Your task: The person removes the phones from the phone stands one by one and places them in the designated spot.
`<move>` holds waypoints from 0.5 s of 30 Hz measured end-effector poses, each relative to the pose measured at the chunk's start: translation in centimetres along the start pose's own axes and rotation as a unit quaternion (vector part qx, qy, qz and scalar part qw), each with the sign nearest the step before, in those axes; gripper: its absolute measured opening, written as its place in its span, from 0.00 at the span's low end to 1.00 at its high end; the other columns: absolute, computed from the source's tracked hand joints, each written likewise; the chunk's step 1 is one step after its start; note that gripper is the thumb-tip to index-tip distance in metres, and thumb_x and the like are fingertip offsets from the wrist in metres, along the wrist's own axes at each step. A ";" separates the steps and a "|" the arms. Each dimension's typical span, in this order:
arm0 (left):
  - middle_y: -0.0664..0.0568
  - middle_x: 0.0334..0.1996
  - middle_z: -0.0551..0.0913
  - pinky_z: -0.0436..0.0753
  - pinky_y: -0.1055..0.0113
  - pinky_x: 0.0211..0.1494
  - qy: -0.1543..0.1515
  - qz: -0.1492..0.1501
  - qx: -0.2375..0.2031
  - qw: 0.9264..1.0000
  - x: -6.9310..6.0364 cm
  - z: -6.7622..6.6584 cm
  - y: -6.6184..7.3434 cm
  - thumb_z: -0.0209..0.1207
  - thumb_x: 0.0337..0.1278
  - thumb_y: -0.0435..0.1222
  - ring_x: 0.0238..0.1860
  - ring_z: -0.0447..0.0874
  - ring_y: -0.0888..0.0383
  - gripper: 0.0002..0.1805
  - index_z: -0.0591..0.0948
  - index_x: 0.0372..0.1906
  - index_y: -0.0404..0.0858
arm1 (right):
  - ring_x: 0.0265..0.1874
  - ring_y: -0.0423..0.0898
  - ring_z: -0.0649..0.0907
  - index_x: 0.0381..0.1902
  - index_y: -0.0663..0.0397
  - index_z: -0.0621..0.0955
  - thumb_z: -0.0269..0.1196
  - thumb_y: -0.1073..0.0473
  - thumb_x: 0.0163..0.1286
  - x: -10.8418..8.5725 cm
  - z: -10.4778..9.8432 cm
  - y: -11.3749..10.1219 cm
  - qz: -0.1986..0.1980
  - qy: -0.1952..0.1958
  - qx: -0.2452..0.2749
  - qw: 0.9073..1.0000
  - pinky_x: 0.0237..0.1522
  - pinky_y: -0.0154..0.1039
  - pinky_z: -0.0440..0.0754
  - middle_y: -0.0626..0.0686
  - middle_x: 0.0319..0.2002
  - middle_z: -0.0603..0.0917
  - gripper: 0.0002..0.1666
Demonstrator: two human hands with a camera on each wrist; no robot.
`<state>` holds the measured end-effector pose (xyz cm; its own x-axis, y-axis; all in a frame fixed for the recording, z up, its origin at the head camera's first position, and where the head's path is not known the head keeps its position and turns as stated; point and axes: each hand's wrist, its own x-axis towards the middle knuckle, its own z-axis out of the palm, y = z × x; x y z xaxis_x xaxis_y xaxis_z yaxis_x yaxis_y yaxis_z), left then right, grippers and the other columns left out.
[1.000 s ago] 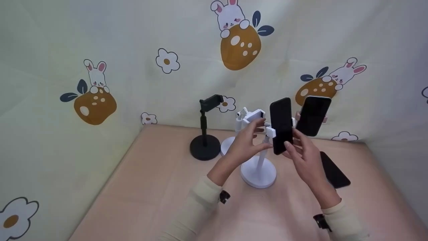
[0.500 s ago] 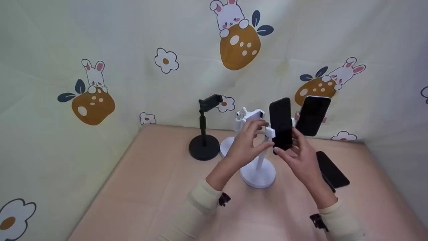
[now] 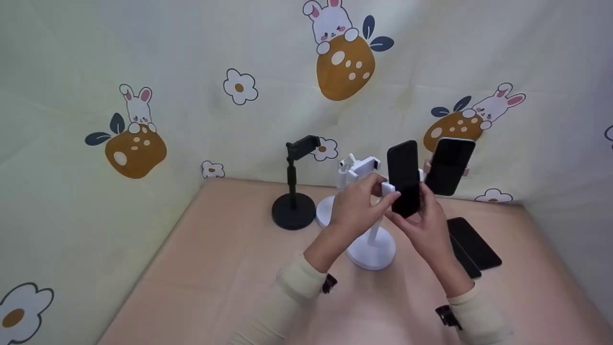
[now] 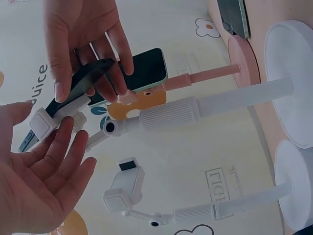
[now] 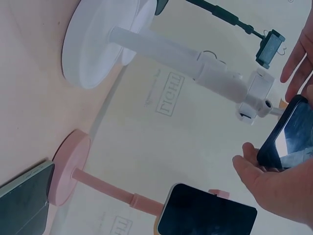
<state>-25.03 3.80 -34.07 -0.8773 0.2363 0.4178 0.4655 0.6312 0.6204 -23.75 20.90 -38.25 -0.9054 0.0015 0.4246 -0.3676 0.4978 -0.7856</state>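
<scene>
Phone (image 3: pixel 403 165) stands tilted between the ends of the clamp (image 3: pixel 388 189), just ahead of my right hand (image 3: pixel 424 225), which grasps its lower part. My left hand (image 3: pixel 354 206) pinches the clamp's near end, atop the front white stand (image 3: pixel 371 254). I judge this one nearly mounted, with the hold left to settle. Beyond my right hand, the pink stand (image 4: pixel 205 75) already bears a second phone (image 3: pixel 450 165). Past my left hand, the back white stand (image 3: pixel 325 211) and the black stand (image 3: pixel 293 213) bear none; right of my right wrist lie two flat phones (image 3: pixel 481 247), so probably two remain. I can't tell how firmly the clamp bites; my right fingers are partly hidden, and the right wrist view cuts off the phone I hold.
</scene>
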 end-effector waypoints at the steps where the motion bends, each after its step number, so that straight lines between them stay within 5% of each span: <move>1: 0.60 0.41 0.87 0.80 0.75 0.36 0.006 -0.004 0.009 1.000 0.1 0.0 0.1 0.59 0.66 0.55 0.43 0.86 0.65 0.19 0.80 0.52 0.48 | 0.70 0.50 0.74 0.73 0.57 0.60 0.73 0.52 0.61 0.1 0.1 0.0 -0.003 0.003 0.001 1.000 0.65 0.35 0.74 0.56 0.70 0.71 0.50; 7: 0.60 0.34 0.85 0.72 0.79 0.26 0.027 -0.010 0.053 0.998 0.2 0.3 0.5 0.58 0.66 0.57 0.30 0.79 0.67 0.18 0.81 0.46 0.47 | 0.67 0.51 0.76 0.72 0.58 0.61 0.74 0.52 0.60 0.1 0.4 -0.1 0.012 0.015 -0.004 1.000 0.68 0.43 0.73 0.57 0.68 0.74 0.49; 15: 0.60 0.32 0.85 0.72 0.80 0.23 0.029 -0.011 0.070 0.997 0.3 0.3 0.7 0.57 0.67 0.56 0.27 0.79 0.67 0.17 0.80 0.44 0.47 | 0.71 0.54 0.73 0.72 0.59 0.62 0.73 0.47 0.61 0.0 0.0 -0.6 0.053 0.002 -0.015 0.998 0.70 0.48 0.71 0.60 0.71 0.71 0.49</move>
<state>-24.99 4.54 -33.67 -0.8771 0.1807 0.4449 0.4214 0.7339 0.5327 -23.58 20.63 -37.80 -0.9383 0.0591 0.3407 -0.2621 0.5211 -0.8123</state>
